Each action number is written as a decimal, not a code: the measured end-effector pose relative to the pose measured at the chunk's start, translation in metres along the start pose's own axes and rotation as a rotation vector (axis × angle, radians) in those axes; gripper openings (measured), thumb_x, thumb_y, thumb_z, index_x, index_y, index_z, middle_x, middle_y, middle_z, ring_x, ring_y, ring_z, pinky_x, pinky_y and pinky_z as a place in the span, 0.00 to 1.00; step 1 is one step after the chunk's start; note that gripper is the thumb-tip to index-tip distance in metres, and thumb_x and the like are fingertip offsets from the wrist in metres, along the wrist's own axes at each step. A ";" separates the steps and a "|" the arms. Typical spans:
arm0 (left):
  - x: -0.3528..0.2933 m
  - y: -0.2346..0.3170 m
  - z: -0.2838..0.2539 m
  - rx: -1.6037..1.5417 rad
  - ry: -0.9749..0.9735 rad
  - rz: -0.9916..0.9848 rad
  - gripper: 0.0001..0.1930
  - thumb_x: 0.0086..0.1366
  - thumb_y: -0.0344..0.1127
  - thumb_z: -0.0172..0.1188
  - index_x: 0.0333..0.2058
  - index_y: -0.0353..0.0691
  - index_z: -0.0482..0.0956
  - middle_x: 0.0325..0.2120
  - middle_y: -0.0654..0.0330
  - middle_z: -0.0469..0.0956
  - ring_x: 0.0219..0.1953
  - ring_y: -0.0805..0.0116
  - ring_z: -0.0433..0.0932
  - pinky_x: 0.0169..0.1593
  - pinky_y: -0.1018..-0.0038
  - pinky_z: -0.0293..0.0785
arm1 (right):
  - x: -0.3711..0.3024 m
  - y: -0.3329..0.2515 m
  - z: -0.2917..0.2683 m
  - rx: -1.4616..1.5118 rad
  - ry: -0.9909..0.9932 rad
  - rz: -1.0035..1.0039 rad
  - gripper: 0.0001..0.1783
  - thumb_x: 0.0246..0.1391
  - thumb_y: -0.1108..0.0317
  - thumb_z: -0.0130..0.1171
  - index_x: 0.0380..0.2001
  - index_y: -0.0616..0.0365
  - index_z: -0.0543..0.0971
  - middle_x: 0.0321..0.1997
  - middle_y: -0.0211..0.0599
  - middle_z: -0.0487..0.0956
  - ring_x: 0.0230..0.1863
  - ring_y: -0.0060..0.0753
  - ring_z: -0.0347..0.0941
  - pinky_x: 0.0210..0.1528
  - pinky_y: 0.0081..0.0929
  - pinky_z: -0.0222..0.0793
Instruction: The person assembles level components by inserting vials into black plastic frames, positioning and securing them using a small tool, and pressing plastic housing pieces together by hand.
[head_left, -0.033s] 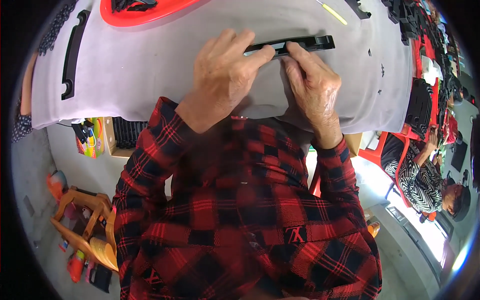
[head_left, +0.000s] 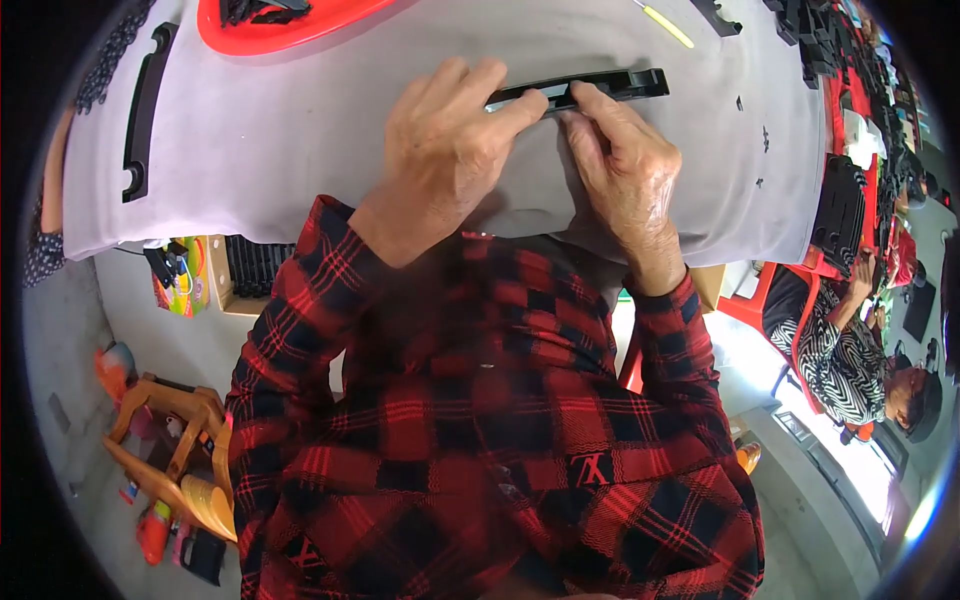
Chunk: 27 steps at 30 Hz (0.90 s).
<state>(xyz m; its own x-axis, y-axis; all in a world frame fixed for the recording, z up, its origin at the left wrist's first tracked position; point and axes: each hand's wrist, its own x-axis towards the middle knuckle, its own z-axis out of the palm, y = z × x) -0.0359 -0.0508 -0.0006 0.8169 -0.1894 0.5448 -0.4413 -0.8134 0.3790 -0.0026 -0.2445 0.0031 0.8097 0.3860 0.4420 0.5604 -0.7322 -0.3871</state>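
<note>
Nearest is the wearer's checked shirt (head_left: 485, 420). Beyond it, over a grey cloth (head_left: 300, 130), the left hand (head_left: 445, 135) grips the left portion of a long black part (head_left: 620, 86); the right hand (head_left: 628, 155) pinches its middle. Farther off lie a red tray (head_left: 255, 44), upper left, and a yellow-handled tool (head_left: 668, 27), upper right.

Held strip (head_left: 648, 84): black. Strip at table's left (head_left: 146, 110): black, matching. Tablecloth (head_left: 320, 140): pale grey, faint lilac cast. Tray (head_left: 235, 44): bright red. Slim tool (head_left: 668, 26): yellow. Wearer's shirt (head_left: 540, 420): red and near-black plaid, fine red lines. Co-worker's shirt at right (head_left: 848, 375): black-and-white zigzag. Wooden stool (head_left: 178, 402): orange-brown.
</note>
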 end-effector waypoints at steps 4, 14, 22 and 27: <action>0.000 0.000 -0.002 0.000 -0.032 -0.018 0.17 0.50 0.26 0.68 0.41 0.49 0.85 0.33 0.63 0.74 0.35 0.61 0.75 0.36 0.66 0.72 | 0.003 0.001 0.001 0.037 -0.016 -0.093 0.11 0.51 0.69 0.66 0.40 0.48 0.81 0.24 0.29 0.77 0.23 0.39 0.74 0.27 0.32 0.69; 0.006 -0.009 -0.010 -0.096 -0.098 0.003 0.17 0.51 0.26 0.68 0.41 0.50 0.85 0.31 0.63 0.73 0.34 0.61 0.74 0.36 0.67 0.72 | 0.007 0.004 -0.005 0.111 -0.087 -0.101 0.13 0.51 0.70 0.67 0.41 0.47 0.81 0.23 0.31 0.80 0.22 0.40 0.75 0.28 0.33 0.68; 0.012 -0.016 -0.011 -0.244 -0.154 0.035 0.16 0.51 0.26 0.69 0.40 0.46 0.84 0.32 0.63 0.75 0.35 0.61 0.75 0.38 0.66 0.73 | 0.007 0.005 -0.004 0.129 -0.095 -0.064 0.12 0.53 0.70 0.67 0.42 0.49 0.82 0.18 0.34 0.77 0.20 0.41 0.74 0.27 0.34 0.68; 0.010 -0.026 -0.009 -0.437 -0.140 0.001 0.14 0.51 0.26 0.70 0.39 0.43 0.84 0.34 0.61 0.77 0.36 0.61 0.77 0.38 0.68 0.74 | 0.005 0.004 -0.003 0.145 -0.070 -0.060 0.12 0.53 0.70 0.67 0.42 0.49 0.82 0.18 0.34 0.76 0.20 0.41 0.74 0.27 0.34 0.68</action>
<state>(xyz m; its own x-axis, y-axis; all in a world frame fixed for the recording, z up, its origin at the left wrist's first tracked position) -0.0192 -0.0265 0.0017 0.8454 -0.2871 0.4504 -0.5328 -0.5106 0.6748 0.0031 -0.2466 0.0062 0.7813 0.4687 0.4123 0.6234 -0.6197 -0.4769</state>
